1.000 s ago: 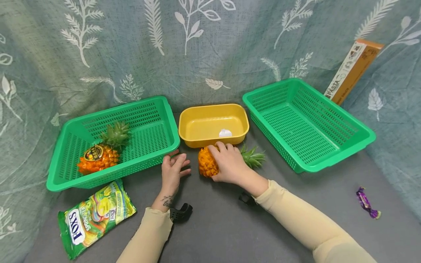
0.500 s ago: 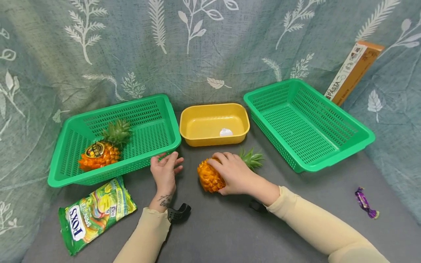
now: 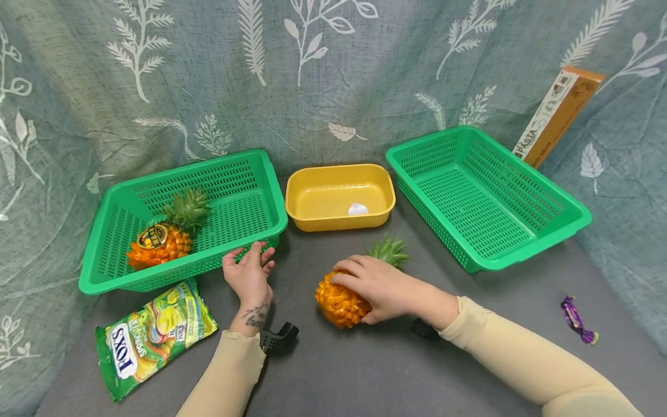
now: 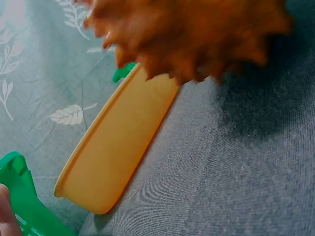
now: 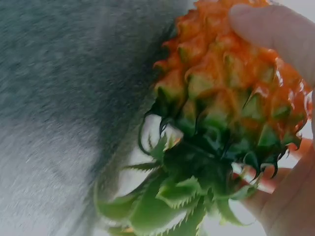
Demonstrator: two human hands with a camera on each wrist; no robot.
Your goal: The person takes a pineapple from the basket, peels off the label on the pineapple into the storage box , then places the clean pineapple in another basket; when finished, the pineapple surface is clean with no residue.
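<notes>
An orange pineapple (image 3: 341,301) with a green leafy crown is gripped in my right hand (image 3: 383,286), in the middle of the table in the head view. In the right wrist view, the thumb and fingers lie round the body of this pineapple (image 5: 226,83), crown free. My left hand (image 3: 249,275) has loosely bent fingers against the front right corner of the left green basket (image 3: 156,272), with nothing seen held. Inside that basket lies a second pineapple (image 3: 161,246) with a black round label. In the left wrist view, the spiky gripped pineapple (image 4: 197,34) looms close.
A yellow tub (image 3: 341,225) stands between the left basket and another green basket (image 3: 484,260). A Fox's candy bag (image 3: 156,339) lies front left. A purple wrapped sweet (image 3: 578,319) lies far right. A pasta box (image 3: 563,116) leans behind the right basket, against a leaf-patterned curtain (image 3: 354,87).
The right hand has drawn the pineapple away from the yellow tub, toward the near side of the table. My left hand has shifted left along the basket's front.
</notes>
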